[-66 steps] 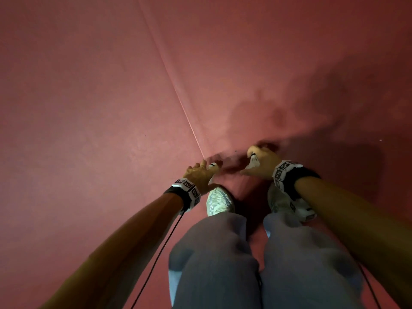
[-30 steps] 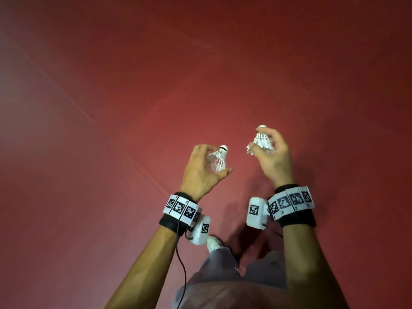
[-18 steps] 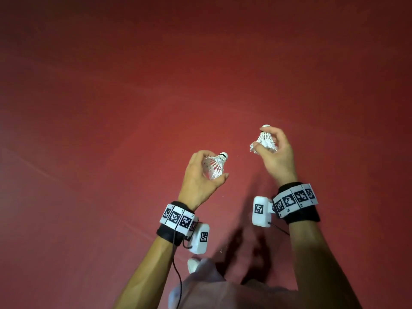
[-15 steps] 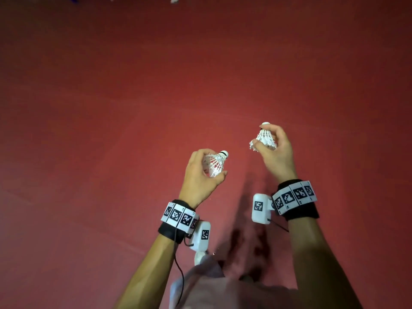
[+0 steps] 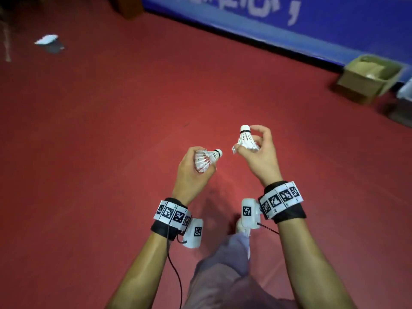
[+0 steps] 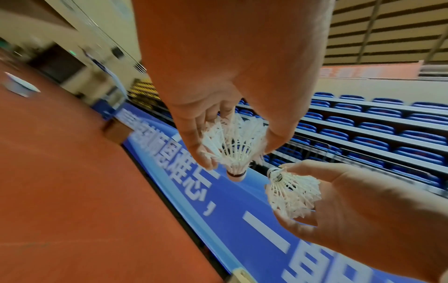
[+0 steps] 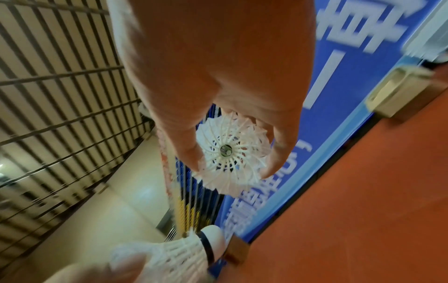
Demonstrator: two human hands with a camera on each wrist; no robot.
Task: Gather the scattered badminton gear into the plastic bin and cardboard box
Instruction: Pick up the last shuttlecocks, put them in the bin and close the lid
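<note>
Red floor (image 5: pixel 111 152); both hands (image 5: pixel 258 157) hold shuttlecocks (image 5: pixel 245 140).

Two white feathered shuttlecocks with black-banded cork tips are held above the red floor: one (image 5: pixel 206 160) lies sideways, tip pointing right; the other (image 5: pixel 245 140) stands tip-up. An open brown cardboard box (image 5: pixel 367 78) sits far right against the blue wall.
</note>
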